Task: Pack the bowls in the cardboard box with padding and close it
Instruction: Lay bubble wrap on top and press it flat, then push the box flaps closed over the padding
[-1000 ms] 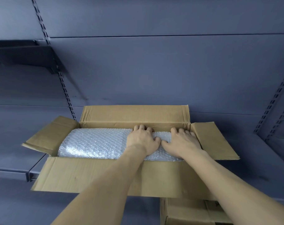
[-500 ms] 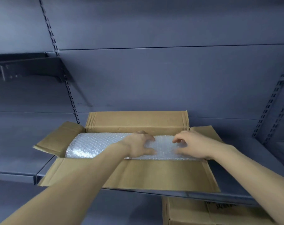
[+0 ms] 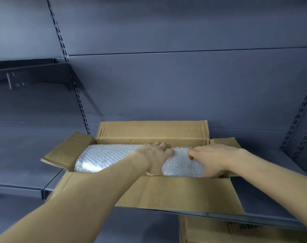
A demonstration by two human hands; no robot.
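Note:
An open cardboard box (image 3: 177, 190) sits on a grey shelf with all its flaps spread out. A sheet of bubble wrap (image 3: 107, 156) covers the whole inside, so the bowls are hidden beneath it. My left hand (image 3: 154, 156) lies palm down on the middle of the wrap, fingers reaching toward the far wall. My right hand (image 3: 214, 158) is at the right end, its fingers curled into the wrap. Between the two hands the wrap bulges up.
The grey metal shelf (image 3: 17, 179) runs left and right of the box, with slotted uprights (image 3: 82, 113) on the back panel. A dark bracket (image 3: 31, 74) sticks out at upper left. Another cardboard box (image 3: 207, 230) stands below the shelf edge.
Both hands have shifted along the bubble wrap: they parted, then came closer again. My right hand's fingers have curled into the wrap, which now bulges between the hands.

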